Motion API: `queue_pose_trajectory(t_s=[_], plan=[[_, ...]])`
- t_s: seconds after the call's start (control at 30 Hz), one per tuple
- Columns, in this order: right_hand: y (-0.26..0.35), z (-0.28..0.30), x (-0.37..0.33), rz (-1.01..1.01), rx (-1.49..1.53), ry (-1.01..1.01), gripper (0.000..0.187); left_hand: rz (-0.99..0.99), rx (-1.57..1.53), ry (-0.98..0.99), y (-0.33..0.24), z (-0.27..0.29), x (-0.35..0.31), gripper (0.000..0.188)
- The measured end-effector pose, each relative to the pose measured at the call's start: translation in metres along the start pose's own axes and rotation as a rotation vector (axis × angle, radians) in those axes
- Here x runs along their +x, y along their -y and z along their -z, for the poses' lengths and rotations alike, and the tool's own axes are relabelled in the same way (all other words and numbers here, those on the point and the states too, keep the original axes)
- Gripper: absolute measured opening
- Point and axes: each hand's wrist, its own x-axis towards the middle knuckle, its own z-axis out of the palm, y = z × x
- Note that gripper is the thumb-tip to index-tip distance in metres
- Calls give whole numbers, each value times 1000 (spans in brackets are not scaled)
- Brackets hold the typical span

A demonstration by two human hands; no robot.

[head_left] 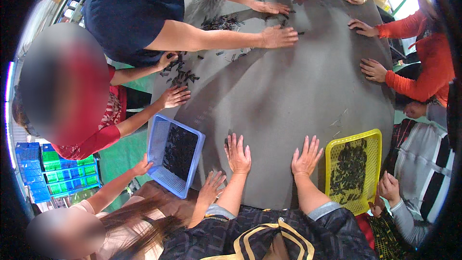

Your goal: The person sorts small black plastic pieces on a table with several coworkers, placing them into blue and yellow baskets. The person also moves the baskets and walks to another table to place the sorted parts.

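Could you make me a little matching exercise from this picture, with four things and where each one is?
Things:
1. Blue basket
2. Loose dark pieces
3. Wearer's right hand
4. Yellow basket

Places:
A. Flat on the grey tabletop, fingers spread
B. Lower right of the picture, with dark pieces inside
C. Between the red-sleeved person's hands
D. Lower left of the picture, with dark pieces inside

Pairs: 1-D, 2-C, 3-A, 4-B

Observed left hand (238,156) and right hand (305,159) flat on grey table (276,110). Noted yellow basket (329,168) beside the latter.
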Motion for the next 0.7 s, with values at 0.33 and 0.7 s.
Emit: queue_pose_trajectory(t_s=[0.33,0.7], plan=[[1,-1,-1,11,28,-23,69,19,7,-1,0,3,5,50],[3,5,0,4,-1,-2,69,25,-6,-38,-6,9,9,49]])
